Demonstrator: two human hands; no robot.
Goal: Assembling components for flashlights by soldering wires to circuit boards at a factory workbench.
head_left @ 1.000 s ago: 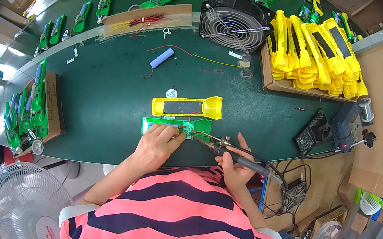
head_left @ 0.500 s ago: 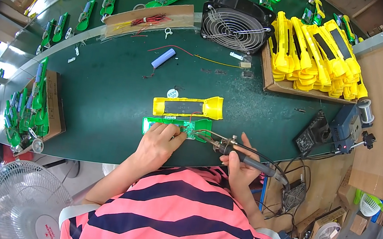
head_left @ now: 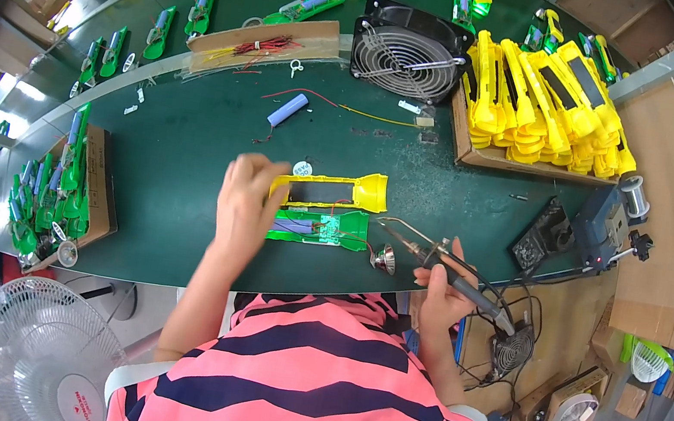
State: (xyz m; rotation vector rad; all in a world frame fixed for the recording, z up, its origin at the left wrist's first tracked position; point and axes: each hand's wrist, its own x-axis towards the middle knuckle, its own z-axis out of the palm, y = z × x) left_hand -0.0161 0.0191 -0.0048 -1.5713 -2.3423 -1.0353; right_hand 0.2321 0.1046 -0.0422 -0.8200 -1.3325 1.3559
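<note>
At the frame's centre, the yellow housing point(head_left: 372, 191) and the green housing point(head_left: 359, 224) below it look like smooth, faintly glossy plastic, while the cup-shaped reflector point(head_left: 385, 259) is shiny, mirror-like metal. Right of centre, the soldering iron point(head_left: 473, 294) pairs a matt grey grip with bare metal. The smooth green benchtop point(head_left: 176, 178) has a soft sheen, the upper-right box point(head_left: 501, 161) is matt cardboard, and the striped shirt point(head_left: 305, 363) at lower centre is matt cloth.

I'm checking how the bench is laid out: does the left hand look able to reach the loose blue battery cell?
Probably yes: the blue cell lies just beyond the left hand, with nothing bulky between them, though whether it grips the yellow shell is unclear.
</note>
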